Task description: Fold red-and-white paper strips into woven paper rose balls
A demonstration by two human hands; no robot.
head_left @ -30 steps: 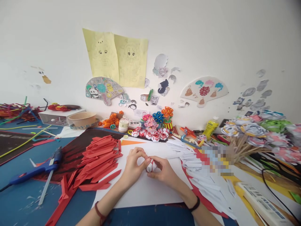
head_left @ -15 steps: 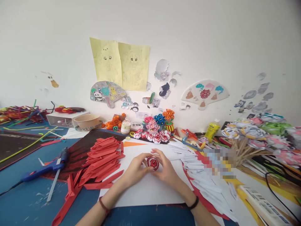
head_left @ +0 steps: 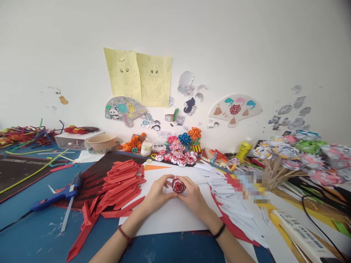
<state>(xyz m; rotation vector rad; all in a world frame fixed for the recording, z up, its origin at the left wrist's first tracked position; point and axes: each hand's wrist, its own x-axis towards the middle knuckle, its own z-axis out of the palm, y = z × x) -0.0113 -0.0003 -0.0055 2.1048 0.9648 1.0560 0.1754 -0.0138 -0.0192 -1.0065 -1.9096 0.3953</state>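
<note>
1. My left hand [head_left: 159, 193] and right hand [head_left: 193, 193] curl around the red-and-white flower [head_left: 178, 186] over the white sheet [head_left: 167, 221]; it looks nearly whole.
2. Similar flowers [head_left: 181, 160] sit behind the sheet.
3. Red strips [head_left: 120, 184] at its left, white strips [head_left: 236, 208] at its right, look unused.

Left forearm [head_left: 116, 244] slants in from 7 o'clock, right forearm [head_left: 232, 244] from 5; left hand [head_left: 158, 191] and right hand [head_left: 193, 194] curve toward each other, thumb tips [head_left: 174, 195] close together.

Mixes both colours across the round red-and-white paper flower [head_left: 178, 186]; runs plain on long red paper strips [head_left: 120, 182] (narrow white paper strips [head_left: 236, 210] too).
</note>
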